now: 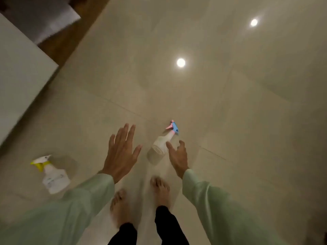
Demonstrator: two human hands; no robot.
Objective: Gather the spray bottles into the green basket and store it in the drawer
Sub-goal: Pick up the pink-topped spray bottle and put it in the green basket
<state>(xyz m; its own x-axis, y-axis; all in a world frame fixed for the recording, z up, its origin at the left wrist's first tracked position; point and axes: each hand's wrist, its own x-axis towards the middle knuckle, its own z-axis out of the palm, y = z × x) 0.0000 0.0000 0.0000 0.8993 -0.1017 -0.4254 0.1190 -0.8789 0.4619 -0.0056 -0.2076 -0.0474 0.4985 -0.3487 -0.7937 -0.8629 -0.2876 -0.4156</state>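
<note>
Glossy tile floor (230,121), blue-pink-trigger spray bottle (160,147) lying nozzle-away, yellow-trigger bottle (54,175) upright with unreadable label; left hand (122,156) fingers spread wide, right hand (177,156) loosely open, both empty.

The floor (212,106) is pale, glossy tile with thin grout lines, and two round ceiling lights glare back off it up ahead. Down at the left a spray bottle with a yellow-and-white trigger (53,175) lies on the tile, and near the middle a clear spray bottle with a pink-and-blue trigger (160,147) is on the floor too, well apart from the first. Two bare feet (141,197) are planted on the tile at the bottom, just short of that clear bottle.
</note>
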